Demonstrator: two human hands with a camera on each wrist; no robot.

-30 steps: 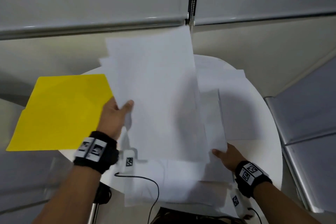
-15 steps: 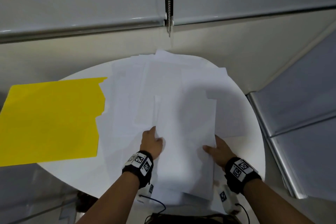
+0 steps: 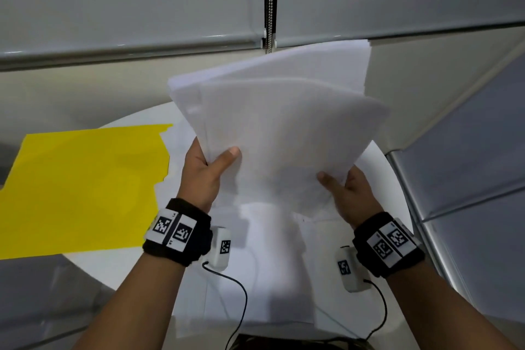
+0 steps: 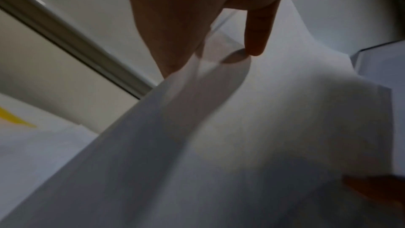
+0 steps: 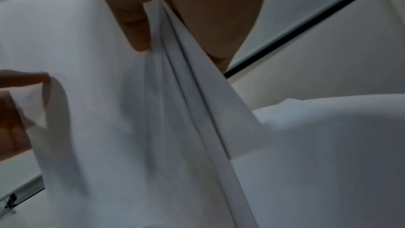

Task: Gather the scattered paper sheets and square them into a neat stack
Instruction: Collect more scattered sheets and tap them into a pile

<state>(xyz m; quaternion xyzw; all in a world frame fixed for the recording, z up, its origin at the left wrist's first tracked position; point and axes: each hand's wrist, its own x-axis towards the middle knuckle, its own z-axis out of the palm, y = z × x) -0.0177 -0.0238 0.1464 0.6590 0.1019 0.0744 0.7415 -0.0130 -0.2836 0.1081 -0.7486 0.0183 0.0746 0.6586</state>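
Observation:
A bundle of white paper sheets (image 3: 284, 128) stands raised and fanned above the round white table (image 3: 380, 162), its edges uneven. My left hand (image 3: 204, 170) pinches its lower left edge, thumb on the front. My right hand (image 3: 346, 187) pinches the lower right edge the same way. The left wrist view shows my thumb on the paper sheets (image 4: 241, 127); the right wrist view shows the sheets' (image 5: 175, 93) layered edges between thumb and fingers. More white sheets (image 3: 270, 264) lie flat on the table beneath my wrists.
A yellow folder (image 3: 79, 187) lies on the table's left side, overhanging the edge. Grey window blinds with a bead chain (image 3: 271, 0) hang behind the table. A grey panel (image 3: 468, 165) runs along the right. Cables trail from my wrist cameras.
Half a second ago both hands pressed the sheets flat on the table. Now they have lifted the bundle up off the table, tilted toward upright.

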